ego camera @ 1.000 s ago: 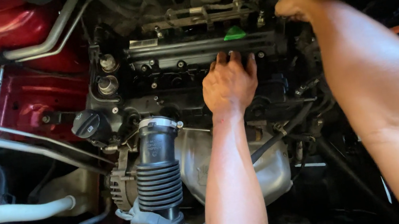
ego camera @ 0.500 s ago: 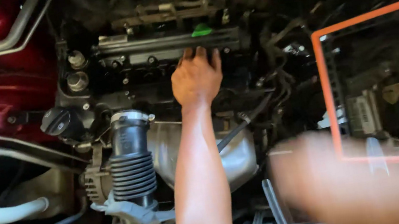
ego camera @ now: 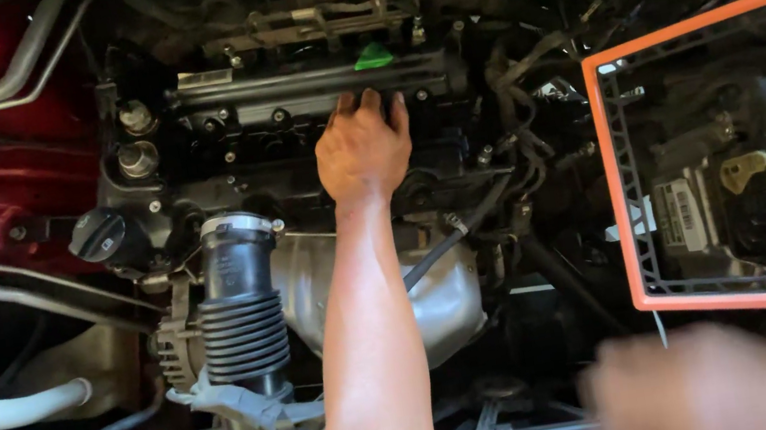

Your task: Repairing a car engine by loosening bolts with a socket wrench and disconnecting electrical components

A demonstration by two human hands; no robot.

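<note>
Here the left hand (ego camera: 362, 152) lies flat on the dark engine cover (ego camera: 289, 128), palm down, fingers spread a little and pointing away from the person. It grips nothing; the fingertips rest just short of the long black rail (ego camera: 303, 82) that runs crosswise along the far edge of the cover. That rail's long axis goes left to right, square to the forearm, and it sits directly beyond the fingers, touching or nearly so. A small green tab (ego camera: 373, 57) stands on the rail just past the index side of the hand.

The right hand (ego camera: 722, 382) is low and near the person, well apart from the engine cover, and so blurred that I cannot tell whether it is open or closed or whether it holds anything. The left hand is plainly the nearer one to the rail.

To the left of the resting hand, on the near side, is the round black filler cap (ego camera: 98, 234), and closer in stands the ribbed black intake hose (ego camera: 242, 317), just beside the forearm. Under the forearm lies a silvery heat shield (ego camera: 447, 301). Off to the right, well clear, is the orange-framed air filter (ego camera: 728, 153). Room is tight: hoses and wiring crowd the right edge of the cover, while the space straight above the hand is open.
</note>
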